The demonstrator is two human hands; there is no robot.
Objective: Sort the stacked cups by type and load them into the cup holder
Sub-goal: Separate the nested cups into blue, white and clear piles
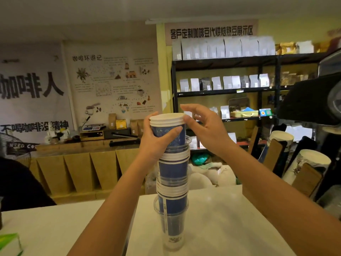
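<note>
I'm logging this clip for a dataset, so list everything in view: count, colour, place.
cup stack: one tall mixed stack, blue paper cups with white rims nested among clear plastic cups, upright on the counter, centre.
counter: one, white, foreground.
cup holder: one, dark, tilted tubes of white-rimmed cups behind brown dividers, right edge.
shelf unit: one, black, back right, holding white and grey bags.
wall posters: several, pale with dark lettering, back left.
paper bags: a row, brown, under the back bench.
green-and-white box: one, bottom left corner.
left hand: grip round the top blue cups.
right hand: fingers relaxed, thumb at the top rim.
</note>
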